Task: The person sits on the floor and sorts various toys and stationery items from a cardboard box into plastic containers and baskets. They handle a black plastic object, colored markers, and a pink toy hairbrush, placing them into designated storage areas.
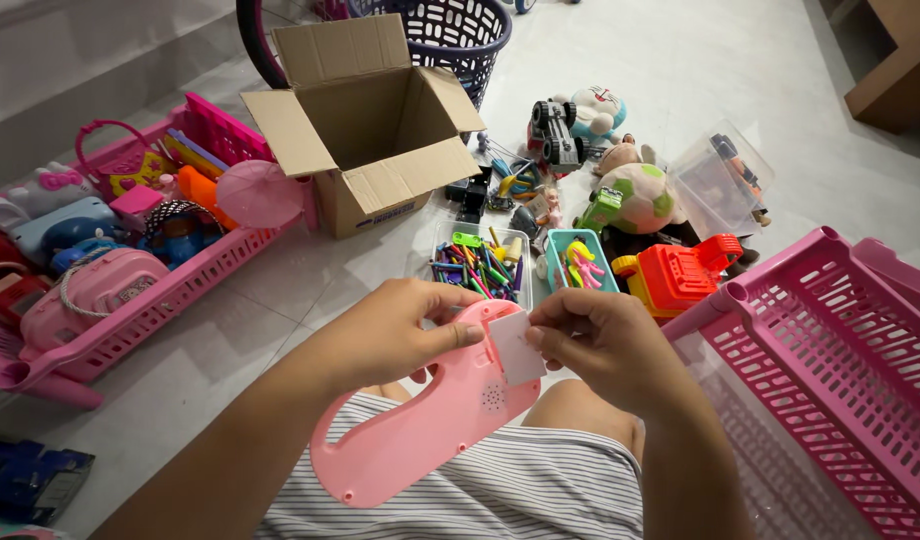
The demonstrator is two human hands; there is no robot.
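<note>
Beyond the grip an open cardboard box (365, 130) and clear tub of crayons (477, 268), far left a pink crate (120, 330) of toys, right a pink empty crate (840, 350), orange toy truck (677, 272) between.

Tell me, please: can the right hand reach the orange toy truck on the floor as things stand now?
Probably yes. The orange toy truck sits on the floor just beyond the right hand, with nothing between them. But that hand pinches a small white card at the pink toy, so it must let go first.
</note>
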